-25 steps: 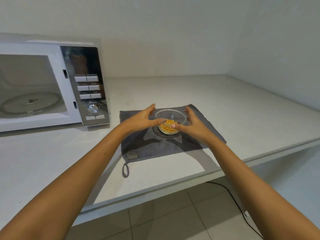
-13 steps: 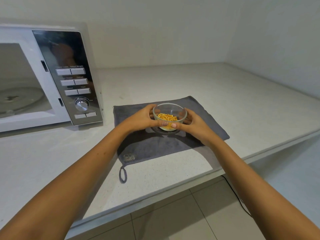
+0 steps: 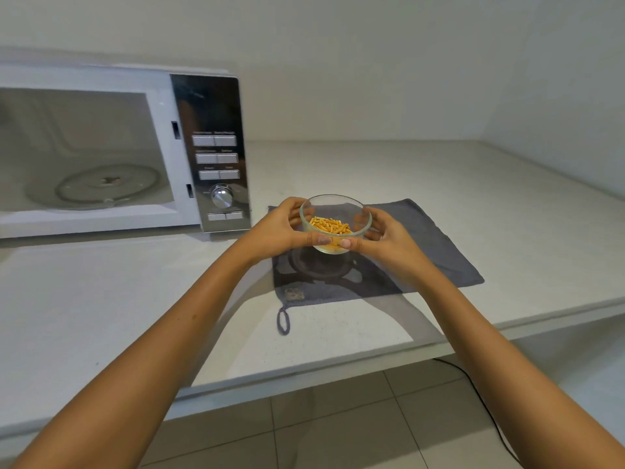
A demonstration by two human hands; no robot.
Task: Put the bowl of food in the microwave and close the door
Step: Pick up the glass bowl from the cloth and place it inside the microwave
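Observation:
A clear glass bowl (image 3: pixel 335 211) with orange food pieces (image 3: pixel 330 225) hangs a little above the grey cloth (image 3: pixel 436 252). My left hand (image 3: pixel 280 231) grips its left side and my right hand (image 3: pixel 385 233) its right side, thumbs meeting on the near wall. To the left stands the white microwave (image 3: pixel 162 93) with its cavity open to view and a glass turntable (image 3: pixel 101 186) inside. The door is out of frame. Its silver control panel (image 3: pixel 216 157) faces me, close to the left of the bowl.
The pale countertop (image 3: pixel 372 170) runs into a wall corner at the back right. Its front edge (image 3: pixel 338 365) lies near me, with tiled floor and a black cable (image 3: pixel 480 397) below. The cloth's hanging loop (image 3: pixel 283 321) points toward me.
Both hands closed on the bowl and lifted it off the cloth. The view has swung left, bringing more of the microwave cavity into frame.

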